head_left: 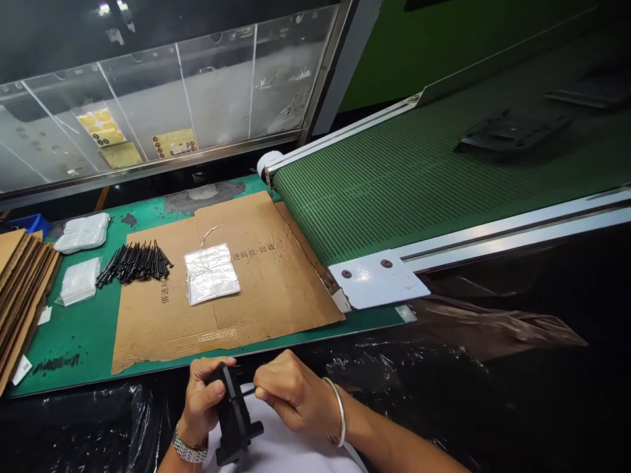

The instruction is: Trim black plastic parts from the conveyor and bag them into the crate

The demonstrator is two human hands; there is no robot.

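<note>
Part [231,414], black, sat tilted low in the head view, in front of the white shirt [290,453], near side of the table [93,328]. I had the left hand [201,397] gripping it, thumb on its side. Right hand [293,394] was curled, fingertips pinching a thin dark rod [250,391] beside the part; I couldn't tell if the rod touched it. On the table I saw cardboard [280,299] with a bag stack [213,274] on it and black pins [135,263] across its left edge. Belt [374,190] ran at right, dark pieces [513,133] on top.
</note>
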